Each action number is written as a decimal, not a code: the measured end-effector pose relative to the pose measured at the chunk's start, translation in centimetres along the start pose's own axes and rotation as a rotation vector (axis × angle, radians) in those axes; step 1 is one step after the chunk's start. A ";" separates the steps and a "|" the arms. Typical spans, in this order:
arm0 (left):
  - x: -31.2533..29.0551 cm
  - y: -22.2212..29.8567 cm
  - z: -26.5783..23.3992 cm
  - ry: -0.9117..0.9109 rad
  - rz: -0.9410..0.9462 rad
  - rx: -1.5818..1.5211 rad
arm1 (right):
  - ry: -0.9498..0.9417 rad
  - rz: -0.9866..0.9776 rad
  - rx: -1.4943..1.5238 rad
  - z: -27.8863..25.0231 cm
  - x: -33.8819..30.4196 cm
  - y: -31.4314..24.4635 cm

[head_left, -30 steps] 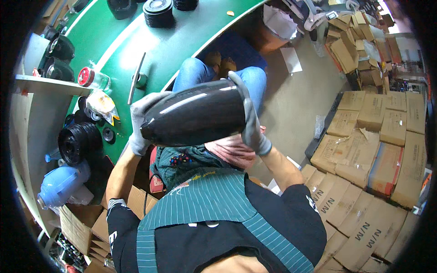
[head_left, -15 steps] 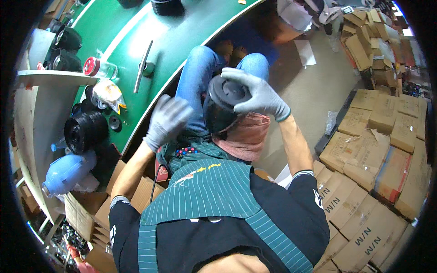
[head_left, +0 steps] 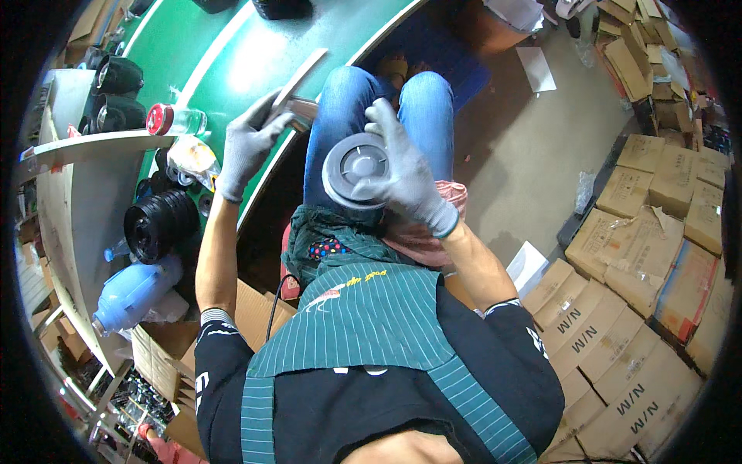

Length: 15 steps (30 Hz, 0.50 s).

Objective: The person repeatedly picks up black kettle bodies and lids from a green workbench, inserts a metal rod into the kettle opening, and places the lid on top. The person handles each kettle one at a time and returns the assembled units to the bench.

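Observation:
My left hand [head_left: 249,151], in a grey glove, has its fingers closed around a metal bar tool [head_left: 305,76] at the edge of the green table. The tool is a long, straight bar with a short cylinder beside the fingers, partly hidden by the hand. Over my lap, my gloved right hand [head_left: 410,170] grips a round black plastic part [head_left: 357,168] by its side. Its ringed, disc-shaped end with a raised hub faces up. The fingers cover its right side.
On the green table [head_left: 224,69] stand a red-lidded clear jar [head_left: 176,121], a yellow-and-white bag [head_left: 193,161] and stacked black round parts [head_left: 161,224]. A blue bottle-like container [head_left: 137,292] is at the left. Cardboard boxes [head_left: 610,348] are stacked at the right.
My left hand has reached up and forward and taken hold of the bar tool, lifting it from the table. The right hand has tilted the black part so its disc end faces up.

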<state>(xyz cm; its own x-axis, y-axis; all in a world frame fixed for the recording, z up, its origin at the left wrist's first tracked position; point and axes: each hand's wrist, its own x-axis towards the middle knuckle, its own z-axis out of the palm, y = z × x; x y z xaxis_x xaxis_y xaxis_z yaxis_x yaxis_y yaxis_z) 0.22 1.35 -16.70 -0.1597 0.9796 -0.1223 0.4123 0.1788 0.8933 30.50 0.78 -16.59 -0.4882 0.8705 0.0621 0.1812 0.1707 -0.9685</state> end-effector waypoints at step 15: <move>-8.6 13.1 6.7 -0.049 0.477 0.665 | -0.274 0.019 0.935 -3.7 6.2 4.6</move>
<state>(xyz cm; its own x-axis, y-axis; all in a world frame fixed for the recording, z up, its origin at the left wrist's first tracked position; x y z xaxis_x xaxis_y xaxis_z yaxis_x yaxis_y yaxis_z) 12.95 -4.11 -6.85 0.2000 0.9643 0.1738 0.8743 -0.2557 0.4127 31.46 8.68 -19.81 -0.6950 0.7119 0.1007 -0.5023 -0.3805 -0.7765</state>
